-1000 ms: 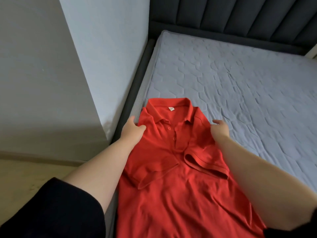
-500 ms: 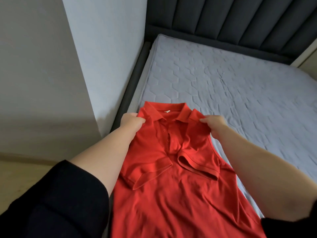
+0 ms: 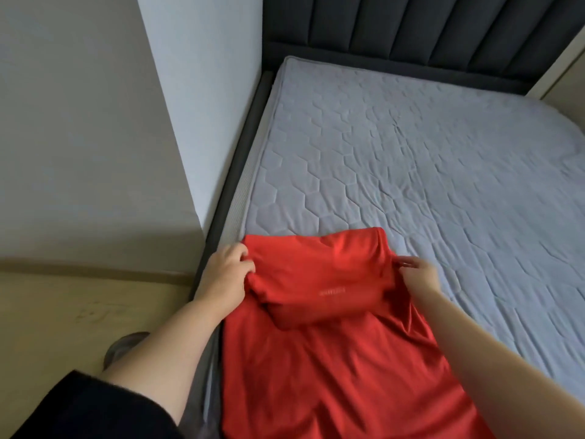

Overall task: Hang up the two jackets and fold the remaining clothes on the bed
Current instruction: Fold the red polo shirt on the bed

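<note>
One fold underway on red polo shirt [image 3: 319,337], near corner of mattress [image 3: 411,160], w/ hem end hanging off bed edge toward camera

Top third turned down over body, back panel up; left hand [image 3: 226,274] gripping folded edge w/ curled fingers, right hand [image 3: 418,274] pinching opposite edge btwn thumb & fingertips. Judged mid-fold, at least one more fold left. No jackets or other clothes in view, so rest of task can't be assessed. Collar & sleeves hidden under fold; shirt hem cut off by frame; faint print on back unreadable
</note>
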